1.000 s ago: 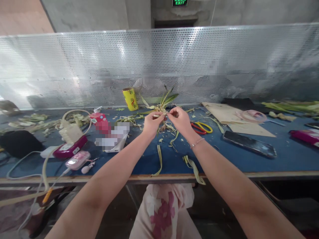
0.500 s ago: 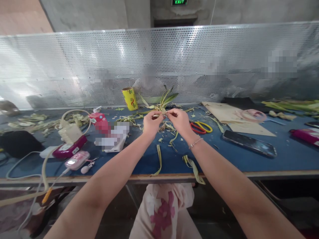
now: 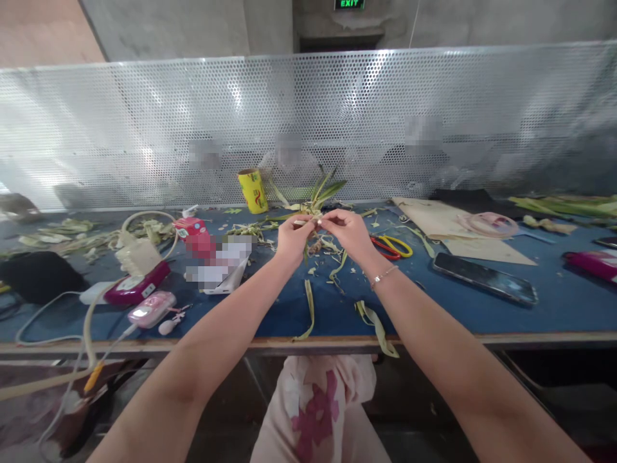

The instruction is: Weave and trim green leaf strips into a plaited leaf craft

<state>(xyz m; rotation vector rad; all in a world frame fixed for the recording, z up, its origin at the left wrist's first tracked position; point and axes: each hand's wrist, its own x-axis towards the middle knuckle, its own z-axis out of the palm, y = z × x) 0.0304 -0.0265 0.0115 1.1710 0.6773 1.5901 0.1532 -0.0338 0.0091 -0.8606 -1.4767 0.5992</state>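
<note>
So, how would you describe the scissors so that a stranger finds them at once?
Look at the long blue table in front of the perforated metal screen. Just right of the person's right hand, before the black phone, lie the scissors. Only they have loop handles, one red and one yellow.

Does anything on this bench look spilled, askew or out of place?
Yes. A leaf strip droops over the front edge of the blue table, and leaf scraps lie scattered under the left hand and right hand, which pinch a thin leaf piece. A white cable trails off the table's left front.
</note>
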